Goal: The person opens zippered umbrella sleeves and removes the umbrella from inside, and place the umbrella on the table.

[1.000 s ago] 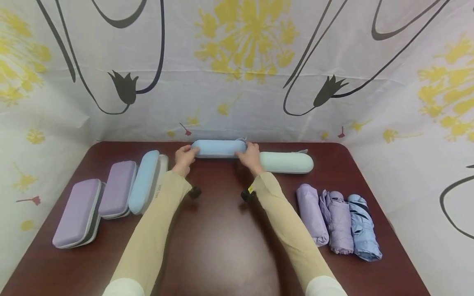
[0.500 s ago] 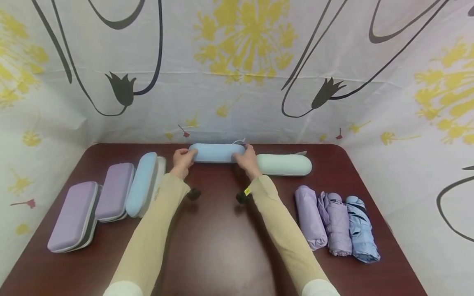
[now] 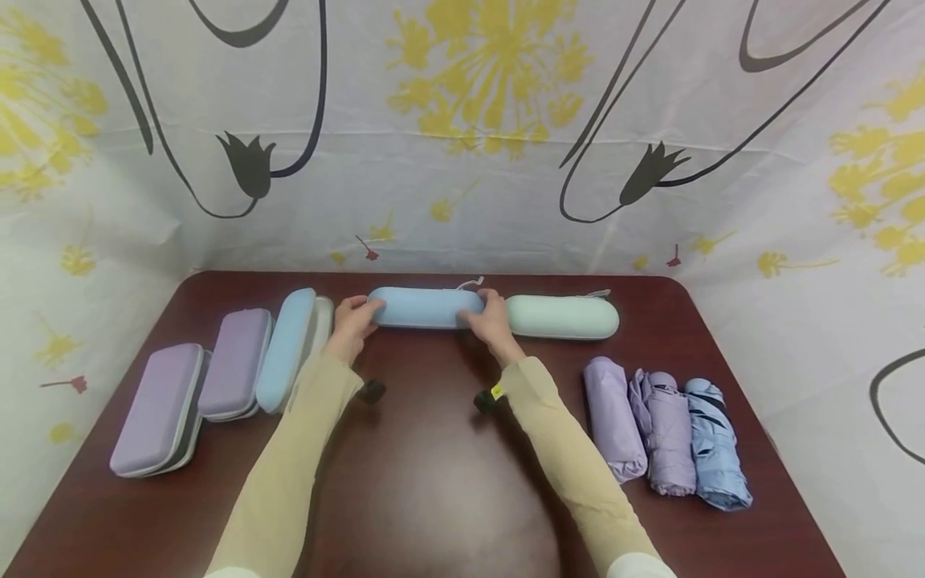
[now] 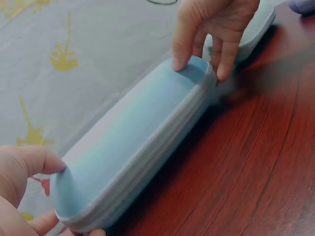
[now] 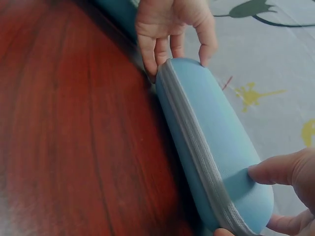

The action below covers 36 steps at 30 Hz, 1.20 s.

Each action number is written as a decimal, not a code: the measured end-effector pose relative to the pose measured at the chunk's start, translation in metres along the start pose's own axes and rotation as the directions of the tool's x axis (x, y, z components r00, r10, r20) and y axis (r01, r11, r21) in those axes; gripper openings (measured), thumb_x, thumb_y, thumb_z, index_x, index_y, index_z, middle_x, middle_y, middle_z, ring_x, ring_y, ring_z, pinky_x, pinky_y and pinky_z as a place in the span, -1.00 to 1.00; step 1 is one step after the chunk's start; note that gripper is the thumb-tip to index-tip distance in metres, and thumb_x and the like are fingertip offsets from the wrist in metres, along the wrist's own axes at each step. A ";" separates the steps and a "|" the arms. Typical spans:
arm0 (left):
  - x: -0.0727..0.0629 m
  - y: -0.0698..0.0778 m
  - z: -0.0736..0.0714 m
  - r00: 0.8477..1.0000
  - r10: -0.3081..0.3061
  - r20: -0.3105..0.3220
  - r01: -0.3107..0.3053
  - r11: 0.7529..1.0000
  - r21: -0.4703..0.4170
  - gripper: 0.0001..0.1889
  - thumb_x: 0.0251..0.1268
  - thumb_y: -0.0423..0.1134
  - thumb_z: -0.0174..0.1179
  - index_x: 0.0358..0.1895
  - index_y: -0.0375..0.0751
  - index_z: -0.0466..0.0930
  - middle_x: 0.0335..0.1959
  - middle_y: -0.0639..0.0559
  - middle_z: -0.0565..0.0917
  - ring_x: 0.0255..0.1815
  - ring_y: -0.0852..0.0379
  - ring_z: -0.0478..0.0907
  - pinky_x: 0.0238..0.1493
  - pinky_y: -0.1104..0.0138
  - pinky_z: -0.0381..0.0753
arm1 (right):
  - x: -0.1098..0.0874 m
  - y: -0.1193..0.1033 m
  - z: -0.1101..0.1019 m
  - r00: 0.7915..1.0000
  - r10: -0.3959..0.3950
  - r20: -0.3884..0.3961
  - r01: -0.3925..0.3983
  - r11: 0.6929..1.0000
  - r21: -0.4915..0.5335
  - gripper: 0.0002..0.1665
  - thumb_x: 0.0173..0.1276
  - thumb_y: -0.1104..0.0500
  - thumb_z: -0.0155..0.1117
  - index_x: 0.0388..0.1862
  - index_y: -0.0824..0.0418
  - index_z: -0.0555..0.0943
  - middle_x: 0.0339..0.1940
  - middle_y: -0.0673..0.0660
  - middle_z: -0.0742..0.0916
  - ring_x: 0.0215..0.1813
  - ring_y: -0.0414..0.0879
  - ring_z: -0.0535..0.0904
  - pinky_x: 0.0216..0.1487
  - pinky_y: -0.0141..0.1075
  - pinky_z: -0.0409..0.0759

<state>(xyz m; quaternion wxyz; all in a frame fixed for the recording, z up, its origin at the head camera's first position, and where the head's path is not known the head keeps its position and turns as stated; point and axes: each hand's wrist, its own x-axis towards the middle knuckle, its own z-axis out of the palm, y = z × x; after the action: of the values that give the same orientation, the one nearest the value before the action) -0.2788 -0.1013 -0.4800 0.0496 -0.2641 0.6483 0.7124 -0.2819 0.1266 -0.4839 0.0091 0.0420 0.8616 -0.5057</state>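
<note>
Blue case [image 3: 426, 308]: near the far edge of the table [image 3: 433, 490], about midway along it, its length running alongside that edge; whether its underside touches the table is hard to tell.
Left hand [image 3: 354, 319]: pinching the left end of the case, thumb on top, fingers lower down at the tip.
Right hand [image 3: 493, 319]: pinching the right end the same way, thumb on top, as both wrist views show.
Grey band [image 5: 197, 142]: plain in the two wrist views, along the side of the case; the head view, from above, shows mostly the smooth top.
White cord [image 3: 471, 283]: seen in the head view, sticking out behind the right end of the case, toward the table's far edge.
Green case [image 3: 564, 317]: by the table's far edge, right of the middle; the left wrist view catches only part of it past the right hand.
Left side of the table: front purple case [image 3: 159, 409], back purple case [image 3: 234, 365] and second blue case [image 3: 285, 352], in a slanting row.
Right side of the table: smooth purple umbrella [image 3: 613, 421], wrinkled purple umbrella [image 3: 668, 437] and blue umbrella [image 3: 717, 449], whole in the head view.
Flowered cloth [image 3: 462, 229]: hanging behind the table's far edge.
</note>
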 end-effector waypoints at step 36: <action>-0.068 -0.014 -0.028 0.662 0.437 0.609 -0.735 0.219 0.642 -0.49 -0.04 -0.26 0.33 0.07 -0.28 0.51 0.08 -0.20 0.52 0.11 -0.14 0.40 0.10 0.01 0.42 | -0.038 0.034 -0.052 0.916 -0.060 0.397 0.030 0.996 0.082 -0.68 0.41 0.34 -0.01 0.06 0.47 0.52 0.01 0.38 0.60 -0.15 0.01 0.59 -0.21 -0.15 0.63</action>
<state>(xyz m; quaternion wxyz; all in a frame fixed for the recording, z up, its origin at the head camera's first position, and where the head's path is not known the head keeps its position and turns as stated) -0.2057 -0.1074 -0.4627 -0.0063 0.1775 0.9422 0.2842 -0.2399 0.1861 -0.4860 0.1714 -0.0816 0.8230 -0.5354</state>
